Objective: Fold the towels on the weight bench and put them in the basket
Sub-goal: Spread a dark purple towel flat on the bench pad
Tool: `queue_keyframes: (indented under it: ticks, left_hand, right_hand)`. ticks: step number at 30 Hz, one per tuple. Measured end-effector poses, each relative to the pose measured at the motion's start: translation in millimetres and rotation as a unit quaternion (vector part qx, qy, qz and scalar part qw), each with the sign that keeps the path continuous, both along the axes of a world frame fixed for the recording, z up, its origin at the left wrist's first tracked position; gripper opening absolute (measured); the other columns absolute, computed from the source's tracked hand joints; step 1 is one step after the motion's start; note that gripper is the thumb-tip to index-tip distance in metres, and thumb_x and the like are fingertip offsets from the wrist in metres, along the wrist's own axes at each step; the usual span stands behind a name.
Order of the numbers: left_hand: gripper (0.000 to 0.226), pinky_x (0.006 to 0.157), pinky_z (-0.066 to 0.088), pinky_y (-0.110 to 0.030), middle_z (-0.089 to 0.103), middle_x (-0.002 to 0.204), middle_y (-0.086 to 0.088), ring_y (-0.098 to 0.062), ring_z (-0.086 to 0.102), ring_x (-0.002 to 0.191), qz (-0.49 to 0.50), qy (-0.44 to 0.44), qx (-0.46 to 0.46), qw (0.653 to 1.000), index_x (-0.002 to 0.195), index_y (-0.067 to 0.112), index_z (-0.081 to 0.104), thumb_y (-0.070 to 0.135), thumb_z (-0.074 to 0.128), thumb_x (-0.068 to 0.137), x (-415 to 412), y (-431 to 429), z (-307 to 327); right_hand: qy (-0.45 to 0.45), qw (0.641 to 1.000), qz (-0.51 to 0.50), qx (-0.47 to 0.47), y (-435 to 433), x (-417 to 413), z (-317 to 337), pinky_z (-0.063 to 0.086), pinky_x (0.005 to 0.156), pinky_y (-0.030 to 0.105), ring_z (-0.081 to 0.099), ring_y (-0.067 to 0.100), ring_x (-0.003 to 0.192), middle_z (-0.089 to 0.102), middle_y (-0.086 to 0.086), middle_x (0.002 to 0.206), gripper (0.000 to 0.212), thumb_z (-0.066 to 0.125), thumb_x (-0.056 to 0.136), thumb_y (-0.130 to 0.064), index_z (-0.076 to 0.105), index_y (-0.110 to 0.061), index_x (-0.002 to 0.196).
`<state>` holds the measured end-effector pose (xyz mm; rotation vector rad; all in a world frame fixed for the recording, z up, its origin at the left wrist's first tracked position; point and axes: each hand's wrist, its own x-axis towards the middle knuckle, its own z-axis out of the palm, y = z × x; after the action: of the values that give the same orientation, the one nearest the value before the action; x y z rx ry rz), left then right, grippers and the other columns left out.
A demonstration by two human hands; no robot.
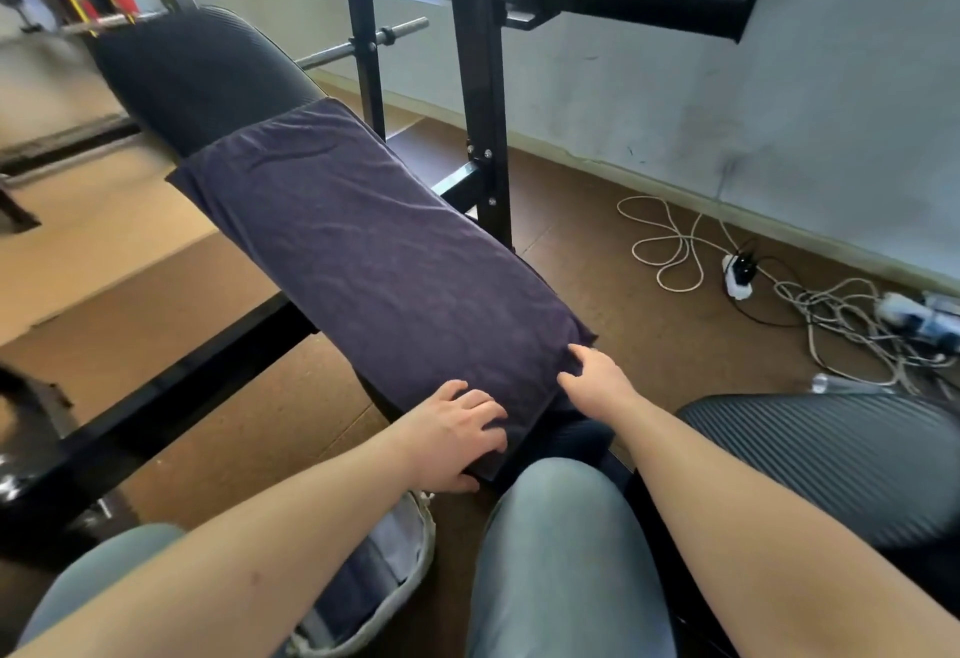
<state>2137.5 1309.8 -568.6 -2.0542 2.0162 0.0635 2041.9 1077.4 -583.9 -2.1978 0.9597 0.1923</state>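
Note:
A dark purple towel [374, 262] lies spread lengthwise along the black weight bench [192, 70], covering its near half. My left hand [452, 436] grips the towel's near left corner, with the thumb under the edge. My right hand [595, 379] pinches the near right corner between thumb and fingers. A pale fabric basket [415, 543] sits on the floor between my knees, partly hidden by my left forearm. Folded dark cloth shows inside it.
Black rack uprights [480, 101] stand just right of the bench with a steel bar [363, 41] behind. White cables and a power strip [737, 275] lie on the brown floor at right. A black ribbed pad [841, 460] is by my right arm.

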Motion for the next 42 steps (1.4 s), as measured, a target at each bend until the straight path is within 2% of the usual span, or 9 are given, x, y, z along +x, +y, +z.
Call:
queue_keyframes:
  ticks: [6,12,17,20,24,28,31,35,42]
  left_hand:
    - [0.028,0.108,0.041,-0.047,0.058,0.133,0.002,-0.022,0.051,0.127,0.017,0.007,-0.026,0.999,0.105,0.036,0.071,0.044,0.075,0.078,2,3,-17]
    - [0.016,0.103,0.047,-0.039,0.066,0.116,0.008,-0.015,0.061,0.108,0.077,0.13,-0.164,0.975,0.087,0.031,0.073,0.033,0.057,0.082,4,6,-27]
    - [0.01,0.073,0.051,-0.025,0.062,0.086,0.012,-0.005,0.06,0.081,0.282,0.35,-0.284,0.847,0.086,0.024,0.063,0.028,0.055,0.091,4,8,3]
    - [0.027,0.057,0.039,-0.014,0.054,0.062,0.017,-0.002,0.052,0.062,0.376,0.395,-0.364,0.755,0.073,0.028,0.053,0.016,0.055,0.097,12,12,25]
    - [0.029,0.058,0.039,-0.012,0.057,0.063,0.02,0.0,0.056,0.065,0.432,0.391,-0.453,0.674,0.072,0.026,0.054,0.023,0.055,0.101,40,20,50]
    - [0.021,0.06,0.052,-0.018,0.068,0.085,0.008,-0.01,0.067,0.08,0.457,0.357,-0.497,0.645,0.088,0.025,0.064,0.038,0.056,0.103,73,37,73]
    - [0.02,0.054,0.056,-0.02,0.07,0.084,0.002,-0.018,0.07,0.075,0.468,0.34,-0.549,0.603,0.093,0.019,0.068,0.035,0.059,0.102,99,53,87]
    - [0.014,0.07,0.063,-0.028,0.072,0.09,0.006,-0.016,0.071,0.085,0.468,0.34,-0.604,0.548,0.098,0.019,0.073,0.029,0.063,0.101,129,73,100]
    - [0.008,0.078,0.064,-0.039,0.071,0.098,0.009,-0.017,0.072,0.091,0.514,0.315,-0.621,0.501,0.096,0.034,0.069,0.03,0.063,0.1,187,99,114]
  right_hand:
    - [0.011,1.0,-0.015,0.011,-13,10,-7,0.024,0.124,0.046,0.026,0.036,0.153,0.014,0.011,0.17,0.074,0.052,0.099,-0.038,0.015,-0.031,0.163]
    - [0.0,0.999,-0.024,-0.04,-21,23,-9,0.03,0.12,0.044,0.039,0.037,0.145,0.038,0.012,0.161,0.057,0.044,0.104,-0.029,0.034,-0.017,0.159]
    - [-0.114,0.991,-0.02,-0.06,-25,29,9,0.039,0.111,0.037,0.051,0.034,0.136,0.056,0.013,0.147,0.048,0.046,0.099,-0.005,0.056,-0.011,0.145]
    - [-0.17,0.981,-0.006,-0.089,-25,42,34,0.044,0.103,0.031,0.059,0.032,0.127,0.066,0.011,0.135,0.042,0.05,0.097,-0.002,0.065,-0.01,0.136]
    - [-0.228,0.967,-0.028,-0.112,-26,75,64,0.04,0.087,0.02,0.066,0.026,0.108,0.074,0.008,0.116,0.029,0.056,0.095,-0.004,0.075,-0.012,0.116]
    - [-0.259,0.958,-0.027,-0.123,-15,112,93,0.04,0.085,0.021,0.063,0.023,0.102,0.071,0.008,0.112,0.024,0.058,0.093,-0.009,0.077,-0.017,0.106]
    - [-0.278,0.954,-0.039,-0.103,-6,139,115,0.054,0.088,0.032,0.068,0.022,0.09,0.069,0.009,0.109,0.019,0.056,0.092,-0.018,0.07,-0.027,0.1]
    - [-0.302,0.951,-0.039,-0.058,8,174,142,0.063,0.074,0.041,0.073,0.013,0.062,0.074,0.002,0.088,0.01,0.056,0.098,-0.02,0.064,-0.023,0.104]
    - [-0.315,0.944,0.013,-0.098,19,251,176,0.057,0.091,0.039,0.07,0.026,0.096,0.074,0.004,0.102,0.021,0.059,0.093,-0.013,0.071,-0.022,0.107]
